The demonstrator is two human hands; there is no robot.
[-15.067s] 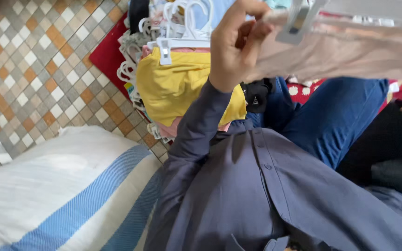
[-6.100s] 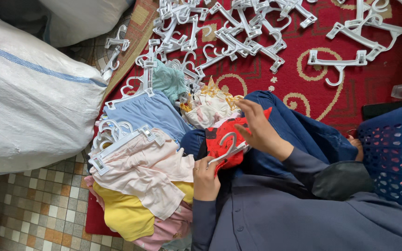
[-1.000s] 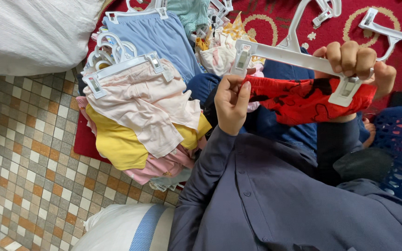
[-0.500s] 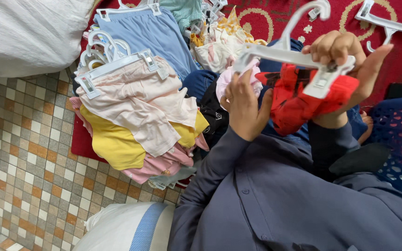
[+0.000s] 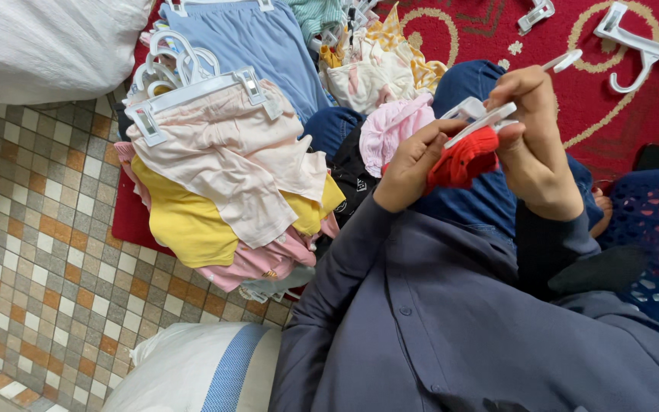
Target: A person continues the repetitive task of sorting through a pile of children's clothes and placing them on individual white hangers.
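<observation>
Left hand (image 5: 413, 164) pinches red garment (image 5: 463, 159); right hand (image 5: 535, 141) grips white clip hanger (image 5: 490, 118). Feed waistband edge flat, fully inside clip.

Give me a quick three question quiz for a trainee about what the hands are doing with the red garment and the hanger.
1. True or false: both hands grip the white clip hanger.
2. Which garment tops the hung stack? A pale pink; B green; C black.
3. The red garment is clipped to the ____.

Key: 1 true, the left hand and right hand hold it. 2 A. 3 hanger.
</observation>
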